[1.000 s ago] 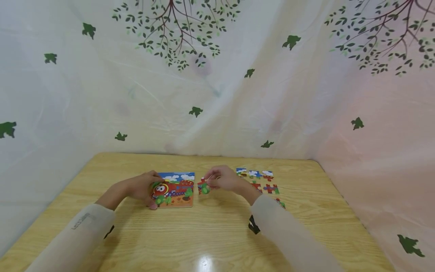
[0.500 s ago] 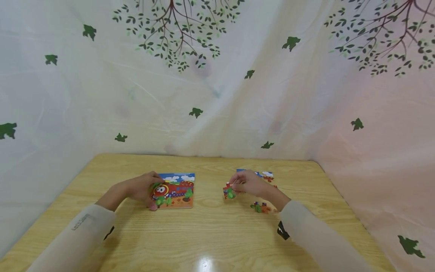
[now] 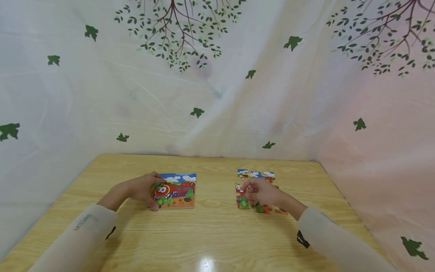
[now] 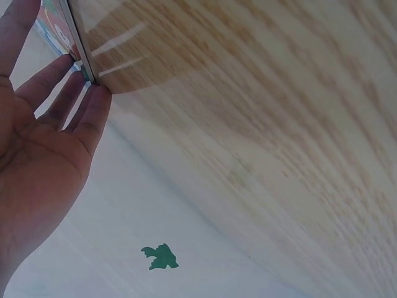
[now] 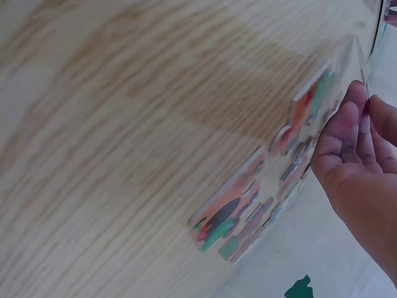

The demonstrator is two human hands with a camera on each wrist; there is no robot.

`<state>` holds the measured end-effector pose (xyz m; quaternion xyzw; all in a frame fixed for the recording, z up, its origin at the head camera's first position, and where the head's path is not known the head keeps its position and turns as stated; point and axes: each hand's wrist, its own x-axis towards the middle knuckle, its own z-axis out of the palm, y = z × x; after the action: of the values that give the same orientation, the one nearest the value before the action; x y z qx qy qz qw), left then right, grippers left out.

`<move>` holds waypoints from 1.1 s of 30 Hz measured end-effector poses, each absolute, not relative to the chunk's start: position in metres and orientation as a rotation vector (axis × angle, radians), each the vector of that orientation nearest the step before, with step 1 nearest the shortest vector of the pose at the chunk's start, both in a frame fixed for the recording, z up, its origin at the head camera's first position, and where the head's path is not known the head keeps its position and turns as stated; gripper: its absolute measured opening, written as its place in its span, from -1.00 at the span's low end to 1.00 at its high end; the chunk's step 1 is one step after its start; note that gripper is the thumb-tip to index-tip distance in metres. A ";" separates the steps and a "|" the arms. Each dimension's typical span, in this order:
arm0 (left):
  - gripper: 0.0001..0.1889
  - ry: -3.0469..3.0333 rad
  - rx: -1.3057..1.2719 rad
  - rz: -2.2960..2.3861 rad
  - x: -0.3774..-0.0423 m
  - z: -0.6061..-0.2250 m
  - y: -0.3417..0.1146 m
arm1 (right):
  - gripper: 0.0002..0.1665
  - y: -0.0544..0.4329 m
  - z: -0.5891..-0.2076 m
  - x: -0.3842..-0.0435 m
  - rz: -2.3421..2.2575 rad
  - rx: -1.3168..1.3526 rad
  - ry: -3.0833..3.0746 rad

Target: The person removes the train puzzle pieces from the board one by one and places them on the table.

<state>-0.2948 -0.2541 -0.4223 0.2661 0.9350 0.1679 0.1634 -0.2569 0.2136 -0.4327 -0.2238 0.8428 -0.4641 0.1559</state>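
Observation:
On the left of the table in the head view lies a square train picture board (image 3: pixel 178 192) with a red smiling engine. My left hand (image 3: pixel 141 190) grips its left side, thumb at the lower edge. The left wrist view shows the fingers (image 4: pixel 93 118) against the board's edge. My right hand (image 3: pixel 265 191) pinches a red and green jigsaw piece (image 3: pixel 242 202) between thumb and fingers, at the left of the other pieces. In the right wrist view that piece (image 5: pixel 355 59) is tilted, seen nearly edge-on. Whether it touches the table is unclear.
Several jigsaw pieces (image 3: pixel 256 174) lie in rough rows around and behind my right hand, partly hidden by it. The wooden table (image 3: pixel 204 230) ends at a pale curtain (image 3: pixel 221 124) printed with leaves and branches.
My right hand has carried the jigsaw piece rightward, from beside the picture board to the left side of the other pieces. My left hand has stayed on the board.

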 end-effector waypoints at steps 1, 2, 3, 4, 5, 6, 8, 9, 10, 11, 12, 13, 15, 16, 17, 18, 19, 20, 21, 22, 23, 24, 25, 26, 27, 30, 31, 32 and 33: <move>0.06 2.666 0.767 0.476 -0.295 -0.423 -0.254 | -0.82 0.215 -0.433 -0.256 -1.328 -0.639 2.413; 0.06 2.664 0.764 0.477 -0.295 -0.423 -0.254 | -0.82 0.216 -0.433 -0.255 -1.323 -0.639 2.413; 0.06 2.664 0.773 0.471 -0.294 -0.424 -0.255 | -0.81 0.216 -0.433 -0.254 -1.315 -0.639 2.417; 0.07 2.665 0.772 0.469 -0.294 -0.424 -0.255 | -0.81 0.217 -0.433 -0.254 -1.300 -0.645 2.428; 0.06 2.667 0.776 0.464 -0.294 -0.424 -0.255 | -0.81 0.217 -0.434 -0.253 -1.276 -0.649 2.447; 0.07 2.669 0.778 0.462 -0.295 -0.425 -0.255 | -0.80 0.217 -0.434 -0.252 -1.265 -0.651 2.457; 0.07 2.673 0.780 0.463 -0.295 -0.425 -0.256 | -0.80 0.215 -0.435 -0.251 -1.241 -0.667 2.472; 0.07 2.676 0.785 0.459 -0.295 -0.425 -0.256 | -0.80 0.214 -0.435 -0.250 -1.224 -0.675 2.476; 0.07 2.676 0.775 0.464 -0.296 -0.425 -0.256 | -0.79 0.213 -0.435 -0.250 -1.206 -0.686 2.479; 0.06 2.676 0.775 0.462 -0.296 -0.426 -0.256 | -0.77 0.211 -0.435 -0.249 -1.190 -0.696 2.479; 0.06 2.675 0.785 0.456 -0.296 -0.426 -0.256 | -0.76 0.210 -0.435 -0.249 -1.170 -0.706 2.482; 0.06 2.673 0.782 0.457 -0.296 -0.427 -0.256 | -0.76 0.208 -0.436 -0.248 -1.140 -0.722 2.499; 0.06 2.674 0.777 0.452 -0.296 -0.427 -0.256 | -0.77 0.206 -0.435 -0.247 -1.085 -0.755 2.538; 0.06 2.674 0.778 0.452 -0.297 -0.427 -0.256 | -0.78 0.205 -0.435 -0.247 -1.062 -0.776 2.560; 0.06 2.676 0.780 0.449 -0.297 -0.427 -0.256 | -0.79 0.204 -0.435 -0.247 -1.037 -0.787 2.584; 0.07 2.676 0.783 0.451 -0.297 -0.427 -0.255 | -0.82 0.203 -0.435 -0.247 -1.012 -0.794 2.608; 0.07 2.675 0.776 0.458 -0.298 -0.426 -0.255 | -0.82 0.202 -0.435 -0.247 -0.989 -0.799 2.629; 0.07 2.675 0.780 0.458 -0.298 -0.426 -0.255 | -0.83 0.202 -0.434 -0.247 -0.971 -0.801 2.641; 0.06 2.673 0.782 0.459 -0.298 -0.425 -0.255 | -0.83 0.201 -0.434 -0.247 -0.955 -0.804 2.650; 0.06 2.671 0.782 0.463 -0.299 -0.425 -0.254 | -0.82 0.201 -0.434 -0.247 -0.943 -0.808 2.654; 0.06 2.670 0.783 0.463 -0.299 -0.424 -0.254 | -0.82 0.201 -0.434 -0.248 -0.925 -0.806 2.660; 0.06 2.667 0.780 0.467 -0.299 -0.423 -0.253 | -0.82 0.201 -0.434 -0.248 -0.910 -0.814 2.666; 0.06 2.667 0.790 0.461 -0.298 -0.423 -0.253 | -0.81 0.202 -0.434 -0.249 -0.896 -0.828 2.672; 0.06 2.665 0.792 0.459 -0.298 -0.422 -0.253 | -0.82 0.201 -0.433 -0.249 -0.887 -0.843 2.677; 0.06 2.663 0.794 0.459 -0.297 -0.421 -0.253 | -0.81 0.201 -0.434 -0.249 -0.883 -0.858 2.680; 0.06 2.657 0.793 0.461 -0.295 -0.419 -0.253 | -0.82 0.201 -0.434 -0.250 -0.872 -0.895 2.698; 0.06 2.656 0.796 0.460 -0.295 -0.419 -0.253 | -0.84 0.201 -0.434 -0.250 -0.866 -0.911 2.705; 0.06 2.654 0.789 0.463 -0.295 -0.419 -0.253 | -0.85 0.200 -0.435 -0.250 -0.858 -0.920 2.714; 0.06 2.653 0.786 0.462 -0.294 -0.418 -0.254 | -0.86 0.200 -0.436 -0.249 -0.848 -0.929 2.725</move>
<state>-0.2941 -0.2535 -0.4184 0.2762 0.9323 0.1624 0.1675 -0.2494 0.1997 -0.4356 -0.3089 0.9057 -0.2819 0.0702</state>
